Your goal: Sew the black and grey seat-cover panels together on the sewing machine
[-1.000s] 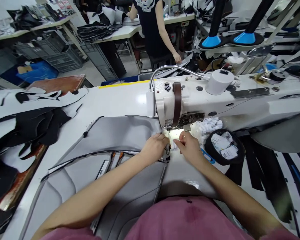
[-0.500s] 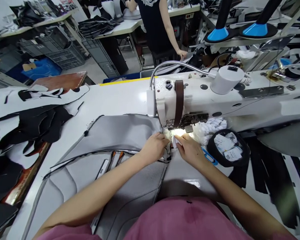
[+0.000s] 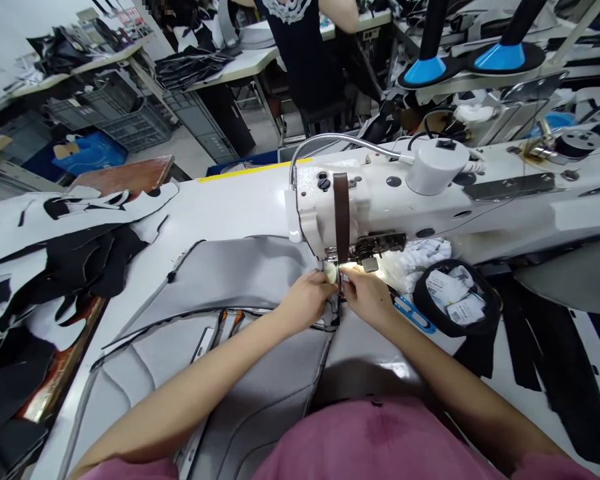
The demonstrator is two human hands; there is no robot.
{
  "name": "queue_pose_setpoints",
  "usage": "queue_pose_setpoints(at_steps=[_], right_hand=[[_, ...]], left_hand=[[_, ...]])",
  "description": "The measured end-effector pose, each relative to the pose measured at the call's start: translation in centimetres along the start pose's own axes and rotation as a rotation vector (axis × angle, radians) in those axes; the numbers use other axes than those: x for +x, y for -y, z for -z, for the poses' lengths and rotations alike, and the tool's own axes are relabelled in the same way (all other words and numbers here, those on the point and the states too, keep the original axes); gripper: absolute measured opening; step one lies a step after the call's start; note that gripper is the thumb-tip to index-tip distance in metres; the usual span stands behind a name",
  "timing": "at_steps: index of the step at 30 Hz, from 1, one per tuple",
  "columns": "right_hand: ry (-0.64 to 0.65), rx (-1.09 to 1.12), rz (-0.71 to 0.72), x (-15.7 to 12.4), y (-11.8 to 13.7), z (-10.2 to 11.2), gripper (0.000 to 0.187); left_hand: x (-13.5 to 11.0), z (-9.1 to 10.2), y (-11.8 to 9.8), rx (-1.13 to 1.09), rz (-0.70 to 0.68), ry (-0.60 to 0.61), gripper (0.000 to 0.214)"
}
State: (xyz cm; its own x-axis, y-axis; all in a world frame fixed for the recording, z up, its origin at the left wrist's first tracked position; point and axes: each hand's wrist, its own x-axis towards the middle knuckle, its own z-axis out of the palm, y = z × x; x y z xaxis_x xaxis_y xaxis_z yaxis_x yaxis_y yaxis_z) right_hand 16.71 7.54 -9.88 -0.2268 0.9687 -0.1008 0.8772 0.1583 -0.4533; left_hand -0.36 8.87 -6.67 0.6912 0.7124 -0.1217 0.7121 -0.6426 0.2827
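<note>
Here, the left fingers clamp the cover, spread mostly left of them, by its edge; whether the right fingers, just beside, grip anything I cannot tell. Best keep it flat, fingers clear of the machine above.

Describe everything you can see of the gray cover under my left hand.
The gray cover looks like soft, sewn material, with a smooth, slightly rumpled section toward the sewing machine and flatter sections with curved seams nearer you. Dark edging runs along its borders; small orange strips show near the middle. It lies spread on the white table, partly hidden by your left arm. Your left hand touches its right end; whether your right hand does is unclear.
</note>
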Motion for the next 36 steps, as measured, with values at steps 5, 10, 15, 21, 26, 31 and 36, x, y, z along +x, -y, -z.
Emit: queue_pose_setpoints(at_steps=[5, 10, 15, 21, 26, 31, 36], right_hand=[[-0.028, -0.021, 0.011, -0.4, -0.4, -0.3, 0.036], [-0.049, 0.0, 0.009, -0.4, -0.5, -0.7, 0.035], [-0.107, 0.004, -0.115, -0.7, -0.4, -0.4, 0.028], [-0.084, -0.021, -0.037, -0.4, 0.8, -0.6, 0.025], [-0.03, -0.004, 0.1, -0.9, 1.3, -1.0, 0.026], [-0.042, -0.071, 0.202, -3.2, 1.3, -1.8, 0.028], [-0.047, -0.3, 0.207, -4.3, 2.0, -3.5, 0.022]], left_hand=[[-0.1, -0.5, 0.1, 0.034, 0.002, 0.007, 0.031], [-0.2, -0.2, 0.4, -0.011, -0.018, -0.002, 0.032], [-0.1, -0.8, -0.2, 0.154, -0.01, 0.057, 0.029], [0.4, -0.7, -1.2, 0.234, 0.036, 0.104, 0.023], [0.2, -0.5, -0.8, 0.108, 0.148, 0.048, 0.018], [-0.2, -0.9, -0.2, 0.063, -0.121, -0.075, 0.045], [-0.1, -1.4, -0.4, 0.144, -0.109, 0.012, 0.044]])
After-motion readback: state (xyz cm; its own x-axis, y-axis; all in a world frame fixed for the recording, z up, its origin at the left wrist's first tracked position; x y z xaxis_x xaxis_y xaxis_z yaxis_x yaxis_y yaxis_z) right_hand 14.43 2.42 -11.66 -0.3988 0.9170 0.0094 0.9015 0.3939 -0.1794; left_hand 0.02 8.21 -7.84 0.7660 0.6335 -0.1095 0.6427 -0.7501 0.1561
